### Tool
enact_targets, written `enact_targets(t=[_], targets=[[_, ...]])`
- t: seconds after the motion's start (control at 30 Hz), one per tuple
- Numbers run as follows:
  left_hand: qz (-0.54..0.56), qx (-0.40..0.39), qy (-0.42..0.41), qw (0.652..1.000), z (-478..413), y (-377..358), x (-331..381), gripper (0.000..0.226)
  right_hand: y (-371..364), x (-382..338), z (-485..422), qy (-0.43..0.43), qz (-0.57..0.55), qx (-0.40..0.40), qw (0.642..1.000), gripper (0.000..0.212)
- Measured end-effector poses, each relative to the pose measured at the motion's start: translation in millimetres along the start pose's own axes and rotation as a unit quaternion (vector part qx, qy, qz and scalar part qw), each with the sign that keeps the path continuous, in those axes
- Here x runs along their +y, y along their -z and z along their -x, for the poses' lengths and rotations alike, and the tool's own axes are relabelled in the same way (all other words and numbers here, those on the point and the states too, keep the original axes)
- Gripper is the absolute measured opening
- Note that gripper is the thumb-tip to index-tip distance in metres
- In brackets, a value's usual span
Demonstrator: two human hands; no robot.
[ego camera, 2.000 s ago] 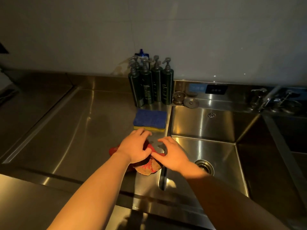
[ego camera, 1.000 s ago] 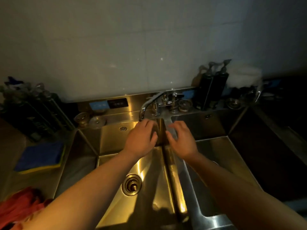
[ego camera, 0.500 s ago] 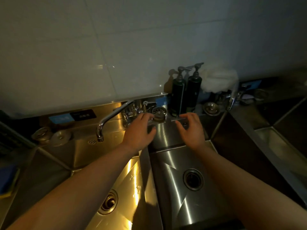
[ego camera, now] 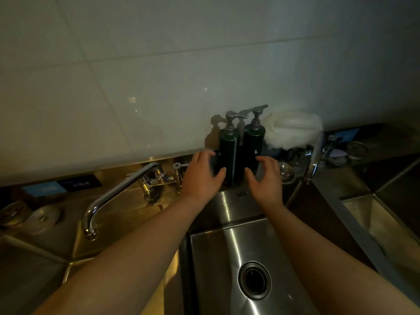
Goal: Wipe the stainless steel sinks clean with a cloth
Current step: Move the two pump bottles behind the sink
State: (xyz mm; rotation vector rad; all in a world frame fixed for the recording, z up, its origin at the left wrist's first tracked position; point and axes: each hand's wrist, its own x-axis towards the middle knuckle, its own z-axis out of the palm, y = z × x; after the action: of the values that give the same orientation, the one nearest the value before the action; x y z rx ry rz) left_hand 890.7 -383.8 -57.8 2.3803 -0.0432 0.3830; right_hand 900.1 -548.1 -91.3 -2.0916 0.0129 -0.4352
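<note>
Two dark pump bottles, the left one (ego camera: pixel 228 153) and the right one (ego camera: pixel 254 142), stand on the back ledge behind a steel sink (ego camera: pixel 216 269) with a round drain (ego camera: pixel 254 280). My left hand (ego camera: pixel 202 176) is cupped at the left bottle's side, thumb in front of it. Beside the right bottle, my right hand (ego camera: pixel 266 178) has its fingers spread. Neither hand holds a cloth. A fluffy white cloth (ego camera: pixel 293 130) rests on the ledge to the right of the bottles. A second sink (ego camera: pixel 118 226) lies to the left in yellow light.
A chrome tap (ego camera: pixel 118 190) swings out over the left sink, its valves just left of my left hand. Round sink plugs (ego camera: pixel 43 215) lie on the far left ledge. Another tap (ego camera: pixel 310 164) and a third basin (ego camera: pixel 375 219) are at the right. A tiled wall rises behind.
The view has swung right from the counter with the red cloth and blue sponge. Both hands left the red cloth, moved along the back ledge and now flank the two pump bottles.
</note>
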Motion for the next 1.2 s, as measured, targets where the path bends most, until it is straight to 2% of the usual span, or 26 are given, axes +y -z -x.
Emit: enact_targets(t=[0.2, 0.4, 0.6, 0.73, 1.0, 1.2], targets=[[0.041, 0.034, 0.024, 0.998, -29.0, -22.6, 7.4, 0.054, -16.7, -1.4, -31.7, -0.012, -0.035, 0.037, 0.999, 0.06], [0.073, 0.02, 0.042, 0.996, -42.6, -45.2, 17.0, 0.066, -23.4, 6.0, -50.0, -0.021, -0.059, 0.071, 0.996, 0.062], [0.08, 0.029, 0.065, 0.994, -55.7, -55.5, 10.7, 0.067, -32.9, 18.1, -59.2, -0.073, -0.071, 0.08, 0.992, 0.064], [0.112, 0.008, 0.075, 0.991, -61.3, -63.3, 3.3, 0.07, -40.9, 23.8, -62.5, -0.081, -0.078, 0.072, 0.991, 0.065], [0.121, 0.018, 0.065, 0.99, -62.6, -66.5, -4.0, 0.065, -45.9, 24.8, -66.4, -0.101, -0.11, 0.078, 0.986, 0.062], [0.11, 0.008, 0.015, 0.994, -44.4, -56.2, -2.7, 0.069, -36.8, 15.9, -50.0, -0.09, -0.129, 0.084, 0.984, 0.065]])
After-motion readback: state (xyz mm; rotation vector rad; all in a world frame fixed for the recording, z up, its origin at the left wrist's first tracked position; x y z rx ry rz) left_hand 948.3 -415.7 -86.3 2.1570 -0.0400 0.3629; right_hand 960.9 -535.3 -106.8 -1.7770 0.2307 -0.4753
